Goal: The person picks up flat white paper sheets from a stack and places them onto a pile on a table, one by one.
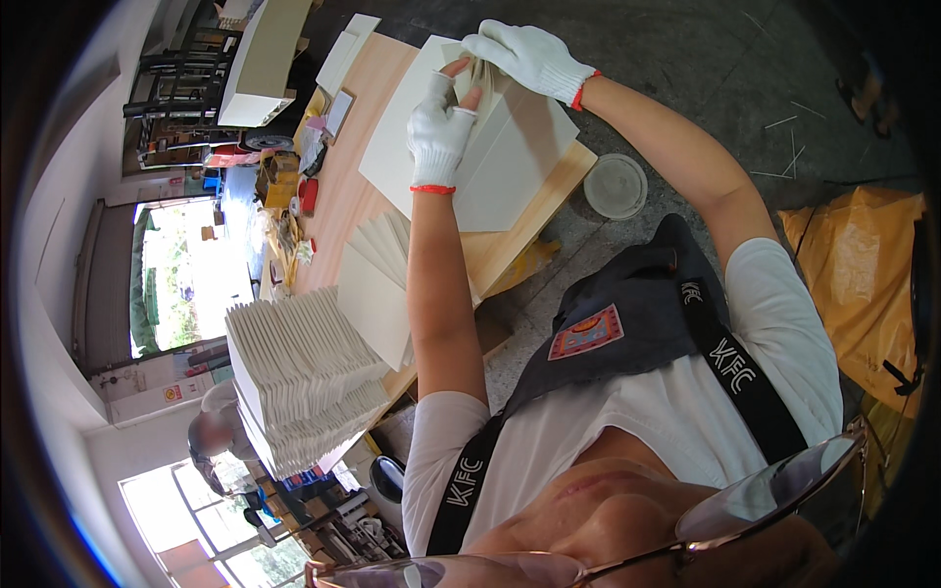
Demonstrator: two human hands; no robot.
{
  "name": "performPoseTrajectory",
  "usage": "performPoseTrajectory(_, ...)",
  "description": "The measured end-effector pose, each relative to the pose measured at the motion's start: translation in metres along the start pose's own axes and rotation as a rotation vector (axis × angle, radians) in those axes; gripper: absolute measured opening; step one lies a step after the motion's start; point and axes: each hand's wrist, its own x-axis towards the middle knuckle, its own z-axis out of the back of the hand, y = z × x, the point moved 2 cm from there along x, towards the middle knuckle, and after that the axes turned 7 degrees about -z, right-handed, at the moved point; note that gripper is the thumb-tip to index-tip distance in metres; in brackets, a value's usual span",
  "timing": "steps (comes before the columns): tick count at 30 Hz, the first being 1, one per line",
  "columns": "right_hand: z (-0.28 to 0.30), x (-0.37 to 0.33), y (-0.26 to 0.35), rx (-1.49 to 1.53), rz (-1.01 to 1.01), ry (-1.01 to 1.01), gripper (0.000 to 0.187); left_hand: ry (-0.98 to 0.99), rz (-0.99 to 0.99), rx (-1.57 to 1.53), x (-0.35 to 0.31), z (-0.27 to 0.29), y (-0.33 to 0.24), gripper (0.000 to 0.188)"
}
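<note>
Both my hands wear white knit gloves with red cuffs. Bare thumb and finger tips stick out of the glove on my left hand (438, 132), closed at the far edge of some thin cream card sheets (482, 86). My right hand (529, 61) is bent over the same edge from the right, fingers together; its thumb is not clearly visible. Between the hands the sheets' edges look slightly bowed. Below them spreads a large pale cream board (505, 181) with a folded or stacked look, on the wooden table (368, 113).
A tall stack of cream folded boards (304, 377) stands at the table's near left, beside fanned sheets (372, 265). Right of the table are a round tub (616, 186) and a yellow sack (858, 284). Another person (218, 431) bends at the far left. Clutter lines the back.
</note>
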Motion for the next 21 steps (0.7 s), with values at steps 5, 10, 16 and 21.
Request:
performPoseTrajectory(5,0.009,-0.002,0.007,0.101,-0.181,0.086,0.048,-0.010,0.102,0.144,0.001,0.004,-0.019,0.035)
performPoseTrajectory(10,0.012,-0.003,0.009,0.145,-0.105,0.047,0.051,0.077,0.041,0.201,-0.001,0.002,-0.016,0.034)
performPoseTrajectory(16,0.021,-0.010,-0.009,0.056,-0.110,-0.026,0.045,0.112,0.201,0.145,0.001,0.004,-0.027,0.035)
performPoseTrajectory(21,0.030,-0.013,-0.005,-0.453,0.205,0.009,0.036,-0.022,0.121,0.129,-0.002,0.004,-0.015,0.037)
